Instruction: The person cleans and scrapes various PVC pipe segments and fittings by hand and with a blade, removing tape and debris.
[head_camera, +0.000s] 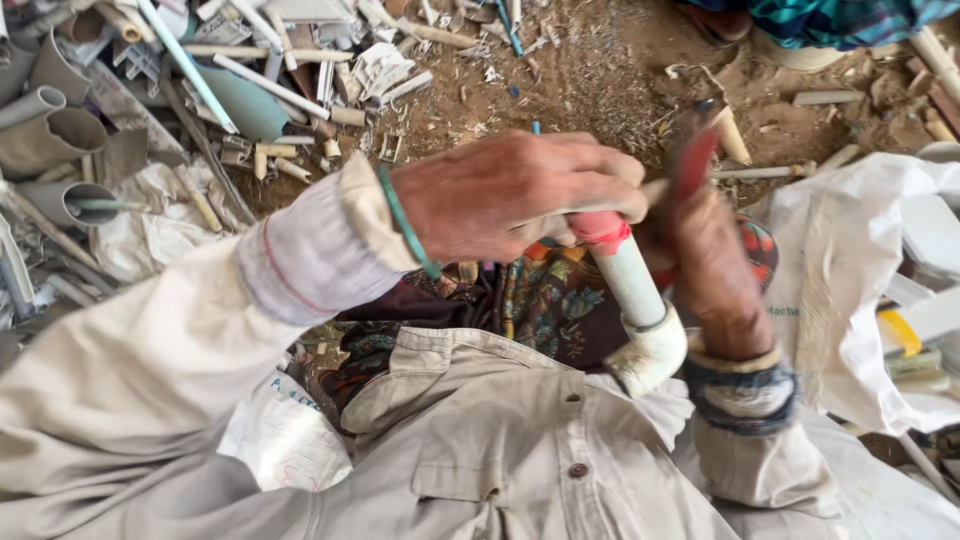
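Bright, even daylight, soft and without hard shadows. No glare apart from the washed-out white sack (850, 250) on the right. Motion blur on the right hand (715, 275) and red tool (690, 165). Sharp focus on sleeves and ground rubble; slight wide-angle stretch at edges.

Dirt ground (590, 80): pipe offcuts (270, 85) heaped left, white sack (850, 250) right.

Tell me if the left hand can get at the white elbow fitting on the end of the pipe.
Probably yes. The left hand grips the pipe near its red end, and the bare pipe down to the elbow is uncovered, so it could slide down.
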